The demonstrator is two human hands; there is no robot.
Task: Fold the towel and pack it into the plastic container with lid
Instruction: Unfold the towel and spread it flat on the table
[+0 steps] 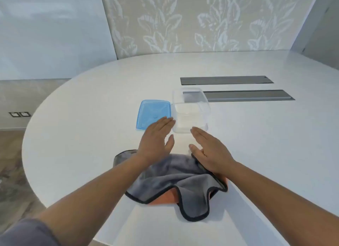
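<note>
A grey towel [176, 179] with a dark border and an orange underside lies crumpled on the white table [82, 135], near its front edge. Beyond it stands a clear plastic container [190, 112], with nothing inside. A blue lid [152, 112] lies flat just left of the container. My left hand [156, 141] hovers flat over the towel's far left part, fingers extended toward the lid, holding nothing. My right hand [209, 152] is also flat and empty, over the towel's far right edge, fingertips close to the container's near wall.
Two long grey cable hatches [225, 80] [247, 95] are set into the tabletop behind and right of the container. The table's rounded edge curves along the left, with floor below. A patterned wall panel stands behind the table.
</note>
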